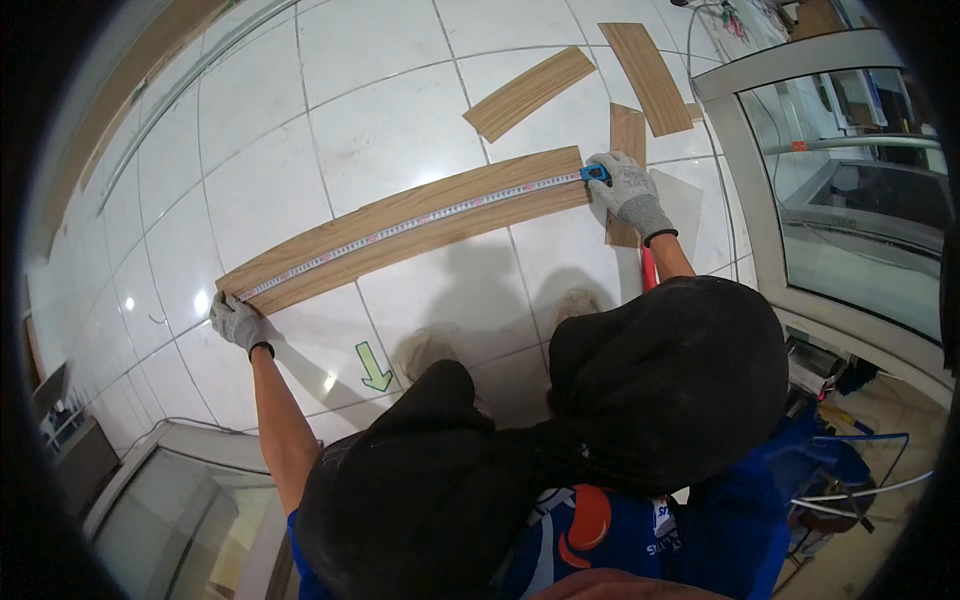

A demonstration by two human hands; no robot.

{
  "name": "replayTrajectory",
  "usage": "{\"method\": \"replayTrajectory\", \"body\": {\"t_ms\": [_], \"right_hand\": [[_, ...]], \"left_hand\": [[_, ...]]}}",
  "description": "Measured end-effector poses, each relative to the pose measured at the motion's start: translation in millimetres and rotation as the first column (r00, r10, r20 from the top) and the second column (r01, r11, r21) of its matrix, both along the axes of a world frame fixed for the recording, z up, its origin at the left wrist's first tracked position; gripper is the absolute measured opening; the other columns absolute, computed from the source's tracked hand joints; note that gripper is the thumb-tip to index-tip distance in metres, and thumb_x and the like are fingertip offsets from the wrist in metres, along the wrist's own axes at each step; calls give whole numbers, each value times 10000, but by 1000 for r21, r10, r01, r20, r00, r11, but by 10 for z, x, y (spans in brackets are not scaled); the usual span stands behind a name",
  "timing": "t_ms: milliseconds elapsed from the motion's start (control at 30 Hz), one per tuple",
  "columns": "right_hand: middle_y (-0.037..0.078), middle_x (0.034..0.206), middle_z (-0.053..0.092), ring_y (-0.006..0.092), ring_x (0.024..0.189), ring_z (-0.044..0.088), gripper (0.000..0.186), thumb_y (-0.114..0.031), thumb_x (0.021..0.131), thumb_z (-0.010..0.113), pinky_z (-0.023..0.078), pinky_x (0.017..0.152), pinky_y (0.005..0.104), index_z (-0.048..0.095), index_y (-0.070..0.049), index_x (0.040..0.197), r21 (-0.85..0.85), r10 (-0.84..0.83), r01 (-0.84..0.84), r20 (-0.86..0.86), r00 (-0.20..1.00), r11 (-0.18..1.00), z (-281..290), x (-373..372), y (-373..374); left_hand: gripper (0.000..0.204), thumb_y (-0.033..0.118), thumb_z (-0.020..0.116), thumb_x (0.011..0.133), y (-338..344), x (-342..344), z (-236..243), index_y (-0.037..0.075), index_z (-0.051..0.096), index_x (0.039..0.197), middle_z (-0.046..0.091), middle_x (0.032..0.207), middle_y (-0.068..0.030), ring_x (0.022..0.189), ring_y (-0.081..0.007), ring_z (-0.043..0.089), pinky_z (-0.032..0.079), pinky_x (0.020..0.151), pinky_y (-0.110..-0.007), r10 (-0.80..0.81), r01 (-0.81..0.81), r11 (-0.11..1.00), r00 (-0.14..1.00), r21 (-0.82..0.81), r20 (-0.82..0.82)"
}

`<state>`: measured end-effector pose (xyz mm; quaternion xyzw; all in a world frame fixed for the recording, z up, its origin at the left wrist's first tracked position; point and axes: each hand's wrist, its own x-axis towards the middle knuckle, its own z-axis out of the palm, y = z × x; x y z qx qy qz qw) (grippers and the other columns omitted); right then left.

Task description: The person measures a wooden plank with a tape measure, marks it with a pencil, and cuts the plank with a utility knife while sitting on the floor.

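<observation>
Blue tape measure: my right hand wraps its gloved fingers around it at the plank's right end.
Tape strip: stretches lengthwise over the plank.
Left hand: gloved fingers touch the plank's left end; how tightly they close, I cannot tell.
Wood plank: lies on white tiles.
Shorter boards: beyond it, toward the right.
</observation>
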<state>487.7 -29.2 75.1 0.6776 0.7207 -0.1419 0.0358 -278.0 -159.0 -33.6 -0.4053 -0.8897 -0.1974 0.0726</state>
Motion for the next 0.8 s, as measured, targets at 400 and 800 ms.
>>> {"method": "replayTrajectory", "body": {"t_ms": [400,800], "right_hand": [[92,1226,648,285,1227,626,307,-333,955,659,487,1080,453,684,-221,1240,-149,46,-20,173,984,989,167,-21,188],[71,1246,637,296,1166,627,312,-204,930,664,491,1058,408,669,-237,1241,-154,215,-195,122,969,969,-74,-74,392]], "left_hand": [[307,277,603,1033,-60,-26,33,105,684,1274,655,1291,-150,1205,-369,595,481,1039,-491,60,-57,996,998,-73,33],[317,299,610,1027,-122,-198,-80,125,694,1279,665,1272,-135,1216,-359,593,480,1043,-481,130,-132,989,991,-68,-38]]}}
